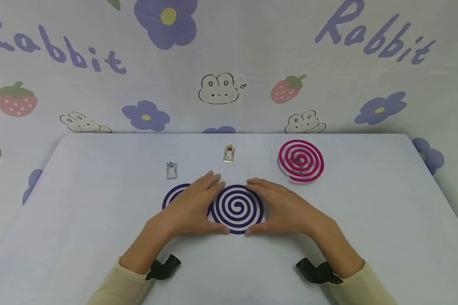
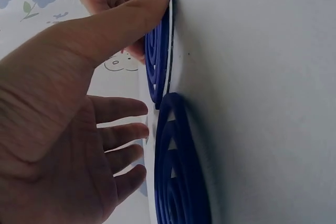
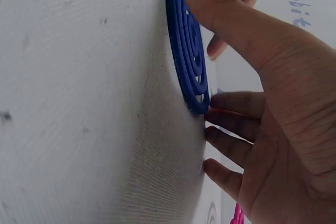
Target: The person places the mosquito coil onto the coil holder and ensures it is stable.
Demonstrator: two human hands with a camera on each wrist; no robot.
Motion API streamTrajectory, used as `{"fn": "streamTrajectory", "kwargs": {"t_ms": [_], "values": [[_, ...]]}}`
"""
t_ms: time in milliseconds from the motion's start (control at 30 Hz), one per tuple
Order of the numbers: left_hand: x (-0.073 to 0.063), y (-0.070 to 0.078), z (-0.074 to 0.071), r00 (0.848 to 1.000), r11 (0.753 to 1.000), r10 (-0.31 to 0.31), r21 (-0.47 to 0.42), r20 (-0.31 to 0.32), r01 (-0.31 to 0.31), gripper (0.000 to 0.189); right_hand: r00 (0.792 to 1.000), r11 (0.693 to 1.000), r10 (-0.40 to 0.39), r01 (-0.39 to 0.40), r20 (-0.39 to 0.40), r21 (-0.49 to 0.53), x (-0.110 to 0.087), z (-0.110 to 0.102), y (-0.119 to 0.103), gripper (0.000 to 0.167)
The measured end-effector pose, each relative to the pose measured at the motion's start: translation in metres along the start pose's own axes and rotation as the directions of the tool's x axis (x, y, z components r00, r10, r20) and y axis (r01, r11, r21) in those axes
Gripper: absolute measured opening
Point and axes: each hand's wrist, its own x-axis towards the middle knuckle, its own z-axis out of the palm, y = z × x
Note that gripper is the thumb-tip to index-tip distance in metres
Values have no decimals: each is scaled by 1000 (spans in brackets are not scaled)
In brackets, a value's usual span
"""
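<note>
A dark blue mosquito coil (image 1: 237,207) lies between my two hands at the middle of the white table. My left hand (image 1: 192,207) holds its left side, thumb at the near rim and fingertips by the far rim. On the opposite side my right hand (image 1: 286,207) holds it the same way. In the left wrist view, the left thumb (image 2: 149,3) presses the coil's edge. A second blue coil (image 2: 181,156) lies to the left, partly hidden under the left hand in the head view.
Behind the hands lie a small silver metal stand (image 1: 171,170) and a gold-coloured one (image 1: 229,153). A pink coil (image 1: 301,160) sits at the back right, with something grey under its centre. A printed curtain (image 1: 252,51) hangs behind the table (image 1: 385,203).
</note>
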Motion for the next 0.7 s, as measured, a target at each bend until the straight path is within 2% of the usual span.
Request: {"fn": "streamTrajectory", "kwargs": {"t_ms": [233, 467, 700], "values": [[1, 2, 2, 1000, 1000, 19, 24, 8, -20, 107, 1000, 1000, -20, 20, -18, -7, 0, 2, 1, 109], [1, 2, 4, 1000, 1000, 10, 26, 0, -10, 105, 999, 1000, 24, -24, 22, 7, -1, 3, -2, 111], [1, 3, 3, 1000, 1000, 0, 12, -1, 0, 105, 999, 999, 44, -45, 24, 16, 0, 4, -3, 111]]}}
